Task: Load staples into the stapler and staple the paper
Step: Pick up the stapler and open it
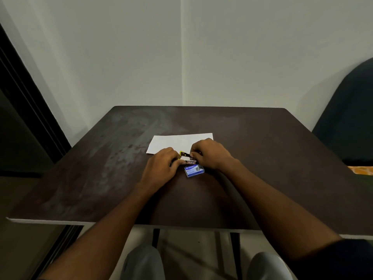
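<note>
A small black and yellow stapler (186,156) sits between my two hands in the middle of the brown table (101,168). My left hand (162,168) grips its left end and my right hand (210,153) pinches its right end. Most of the stapler is hidden by my fingers. A blue staple box (194,170) lies flat on the table just in front of the stapler. A white sheet of paper (173,142) lies behind my hands, partly covered by them.
A pale wall rises right behind the table's far edge. A dark chair back (347,118) stands at the right. A dark door frame (24,110) runs down the left. My knees show under the table's near edge.
</note>
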